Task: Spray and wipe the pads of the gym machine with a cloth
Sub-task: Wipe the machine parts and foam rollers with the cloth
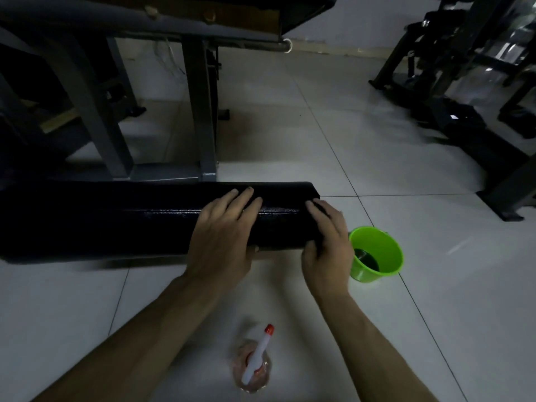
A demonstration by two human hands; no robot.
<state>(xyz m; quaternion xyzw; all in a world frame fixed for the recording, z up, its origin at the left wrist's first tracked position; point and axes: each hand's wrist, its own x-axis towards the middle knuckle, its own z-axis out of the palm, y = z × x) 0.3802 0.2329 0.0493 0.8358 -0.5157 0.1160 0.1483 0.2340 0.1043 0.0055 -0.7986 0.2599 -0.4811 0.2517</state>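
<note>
1. The long black pad (116, 219) lies sideways, left to right.
2. The left hand (223, 230) lies flat on it, fingers straight, holding nothing.
3. The spray bottle (255, 361) stands on the floor (377, 140), between the 2 arms.
4. The right hand (324, 245) curls round the pad's right end; any cloth there is too dark to tell.

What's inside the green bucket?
Something dark sits at the bottom of the green bucket; whether it is a cloth or water is unclear. The right hand covers a bit of its left rim.
</note>
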